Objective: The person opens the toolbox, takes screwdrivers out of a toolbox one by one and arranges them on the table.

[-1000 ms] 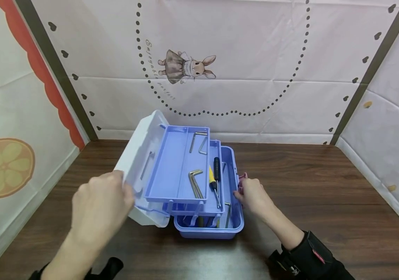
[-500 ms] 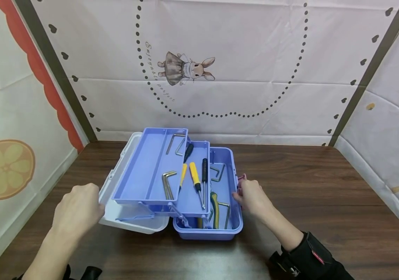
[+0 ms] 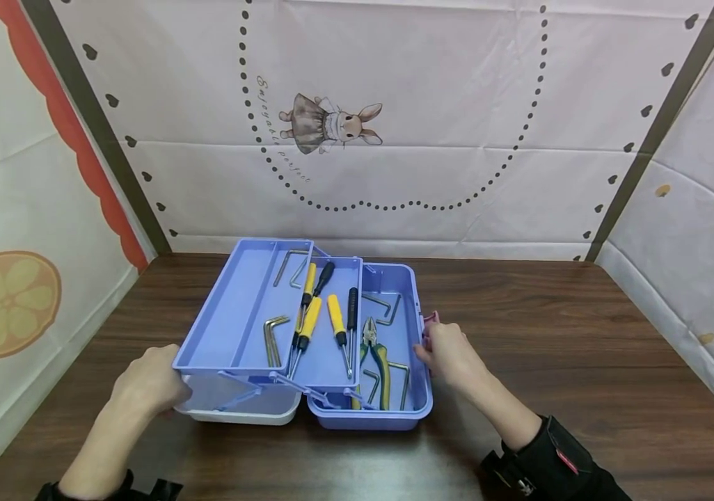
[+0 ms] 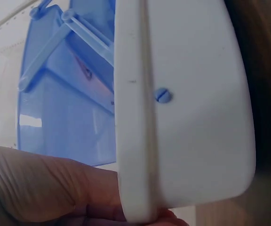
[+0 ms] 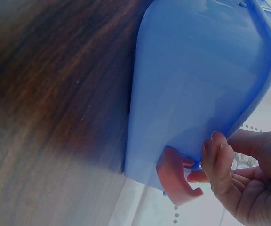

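A blue toolbox [image 3: 372, 419] stands unfolded on the table, its white lid [image 3: 250, 415] swung out to the left under the raised trays. At the lid's left end my left hand [image 3: 152, 381] grips the edge; in the left wrist view the thumb lies on the inner side of the lid. My right hand [image 3: 454, 351] holds the box's right rim beside a reddish latch [image 5: 173, 178], which hangs loose. Hex keys [image 3: 272, 341] lie in the upper tray [image 3: 225, 306], screwdrivers [image 3: 309, 323] in the middle tray [image 3: 326, 372]. Pliers [image 3: 382, 369] and more hex keys lie in the base.
Dark wooden table [image 3: 551, 334] surrounds the toolbox. White printed cloth walls [image 3: 457, 83] stand behind it and on both sides.
My left hand has moved down and left with the lid, which swung from slanted upright to low. The trays spread leftward, uncovering screwdrivers and pliers. My right hand stayed at the rim.
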The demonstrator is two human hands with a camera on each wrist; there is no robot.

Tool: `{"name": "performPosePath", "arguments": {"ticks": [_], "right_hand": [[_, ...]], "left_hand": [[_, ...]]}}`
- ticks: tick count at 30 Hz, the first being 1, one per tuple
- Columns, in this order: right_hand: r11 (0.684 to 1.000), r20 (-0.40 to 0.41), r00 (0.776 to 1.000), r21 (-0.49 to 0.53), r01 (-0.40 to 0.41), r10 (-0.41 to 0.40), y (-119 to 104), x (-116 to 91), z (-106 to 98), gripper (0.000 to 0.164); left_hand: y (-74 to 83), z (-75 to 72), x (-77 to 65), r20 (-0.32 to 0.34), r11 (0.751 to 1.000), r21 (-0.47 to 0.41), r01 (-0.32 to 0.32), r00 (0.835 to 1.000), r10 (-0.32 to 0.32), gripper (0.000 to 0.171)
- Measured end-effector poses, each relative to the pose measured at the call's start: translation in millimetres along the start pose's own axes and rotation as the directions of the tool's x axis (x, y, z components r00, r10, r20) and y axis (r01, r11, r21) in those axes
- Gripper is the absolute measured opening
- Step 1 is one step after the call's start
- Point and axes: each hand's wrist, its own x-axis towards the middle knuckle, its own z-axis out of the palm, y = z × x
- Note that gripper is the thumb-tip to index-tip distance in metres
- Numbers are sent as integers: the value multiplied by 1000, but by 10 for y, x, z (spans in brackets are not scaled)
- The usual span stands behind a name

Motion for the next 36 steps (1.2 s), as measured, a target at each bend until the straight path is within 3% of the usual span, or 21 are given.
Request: {"name": "performPosePath", "arguments": {"ticks": [5,11,14,16,17,19,21,23,25,27,32,34,36], "right_hand": [[1000,-7,1000,-8,10,-10,2,1,2,12],[1000,-12,1000,7,8,-8,6,-6,6,13],[1000,-13,1000,11,8,-8,13,-11,8,13],[1000,-14,1000,11,8,-8,16,-16,7,13],[1000,-16,1000,8,9,-9,17,-17,6,13],[1000,-16,1000,3,9,-9,18,-19,4,13],[1000,-18,1000,-2,8,-8,20,-19,5,13],[1000,-17,1000,-2,9,-9,21,-18,8,13],[1000,-17,1000,2,10,-10,21,-17,13,13],[1000,-15,1000,7,13,-13,20,-16,17,13],[1000,-7,1000,9,13,-13,11,-15,17,13],[1000,-5,1000,7,14,-14,7,-13,13,13],[1000,-7,1000,-4,24,-24,5,-8,9,13]], "left_hand": [[-61,61,24,43,998,-65,-3,999,6,31],[-137,-8,81,118,993,-96,-71,990,82,31],[-168,-125,118,52,991,-53,-122,991,124,24],[-153,-209,129,-67,988,-17,-153,986,152,19],[-128,-242,130,-146,985,-18,-170,975,166,20],[-45,-282,127,-298,979,-49,-198,939,175,22],[46,-284,136,-428,965,-88,-247,884,188,24],[128,-265,156,-499,950,-129,-283,847,184,27],[181,-236,183,-526,937,-158,-310,830,186,30],[210,-205,210,-509,936,-180,-303,842,175,35],[236,-139,263,-368,956,-214,-200,923,111,54],[238,-117,279,-324,959,-221,-175,941,97,57],[236,-95,292,-312,959,-223,-174,945,99,55]]}}
